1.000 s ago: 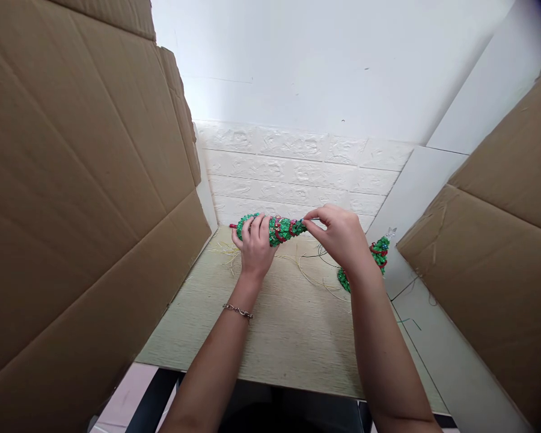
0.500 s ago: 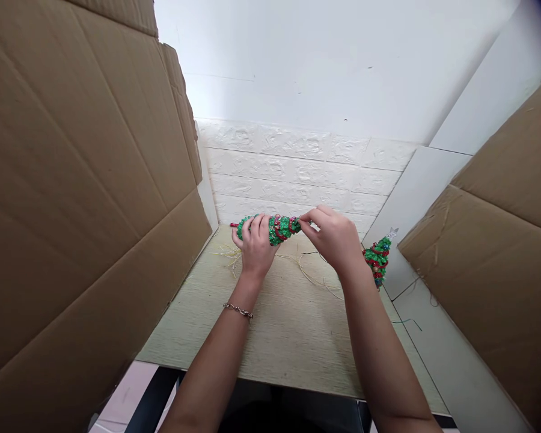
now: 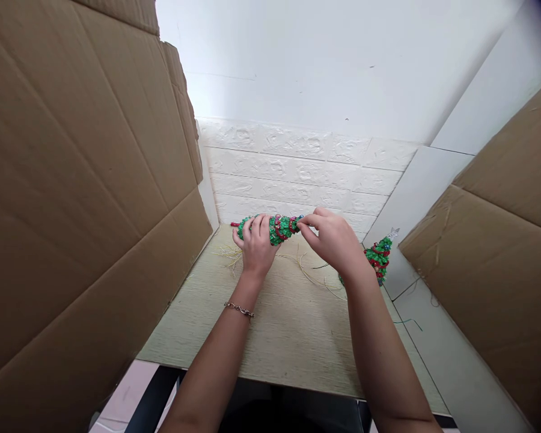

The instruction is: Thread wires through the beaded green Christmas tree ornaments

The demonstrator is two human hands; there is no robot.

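Note:
A small beaded Christmas tree (image 3: pixel 279 231), green with red garland, lies sideways above the table, its red trunk end pointing left. My left hand (image 3: pixel 256 243) is wrapped around its wide lower part. At the narrow tip, beside a blue bead, the thumb and index finger of my right hand (image 3: pixel 329 237) are pinched together on the tree's end. A fine dark strand seems to show between those fingers; what exactly it is stays unclear. A second beaded tree (image 3: pixel 379 260) with a clear star on top stands at the right, partly behind my right forearm.
Pale yellow strands (image 3: pixel 229 255) lie loose on the light wooden table (image 3: pixel 297 343), and a thin green wire (image 3: pixel 410 322) is near its right edge. Tall cardboard panels (image 3: pixel 94 180) rise on both sides. A white brick-patterned wall (image 3: pixel 293 162) closes the back.
My right fingertips have shifted slightly at the tree's tip, and a blue bead now shows there. The left hand and the tree it holds have hardly moved.

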